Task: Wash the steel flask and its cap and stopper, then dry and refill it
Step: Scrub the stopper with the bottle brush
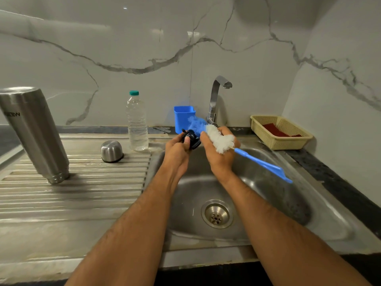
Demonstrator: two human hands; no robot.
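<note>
The left hand [178, 149] is pinching the dark stopper [192, 139] over the sink [268, 162], while the right hand [218, 153] is clutching the bottle brush [221, 141] by its bristles (tap dry, it seems). The steel flask [35, 133] and cap [111, 151] are draining upside down on the drainboard [82, 182], so drying and refilling are probably still waiting.

Home kitchen | steel sink [257, 162] with ribbed drainboard [82, 182] | curved tap [216, 96] against marble-veined wall tiles [144, 48] | basket [266, 129] holding a scrub pad on the dark counter
</note>
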